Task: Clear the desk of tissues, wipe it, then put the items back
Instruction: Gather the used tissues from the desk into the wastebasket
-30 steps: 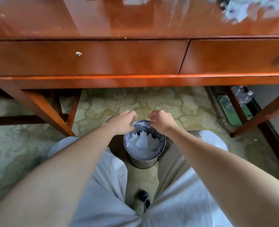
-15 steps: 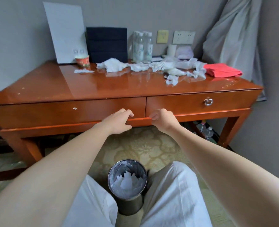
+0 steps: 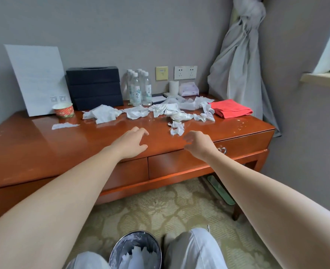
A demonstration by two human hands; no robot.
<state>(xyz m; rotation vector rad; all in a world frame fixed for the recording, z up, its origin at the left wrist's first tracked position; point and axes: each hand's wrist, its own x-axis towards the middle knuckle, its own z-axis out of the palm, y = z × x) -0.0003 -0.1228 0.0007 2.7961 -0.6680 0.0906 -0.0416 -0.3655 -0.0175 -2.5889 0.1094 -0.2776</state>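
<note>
- Grip: I had the left hand (image 3: 133,141) and the right hand (image 3: 198,145) both spread loosely, fingers apart, empty, over the near edge of the desk (image 3: 44,144).
- Bin (image 3: 136,249), nearest, on the floor between my knees: lined, white tissue already inside.
- Small crumpled tissue (image 3: 176,128), just beyond the right hand: in my judgement the first to take; pinch it whole so no scraps shed.
- Tissue scatter (image 3: 140,111), mid-desk: best bunched with both hands, then dropped straight down.
- Paper cup (image 3: 63,110), far left: contents not visible.
- Black box (image 3: 94,87), rear: closed.
- Water bottles (image 3: 140,88), rear: capped.
</note>
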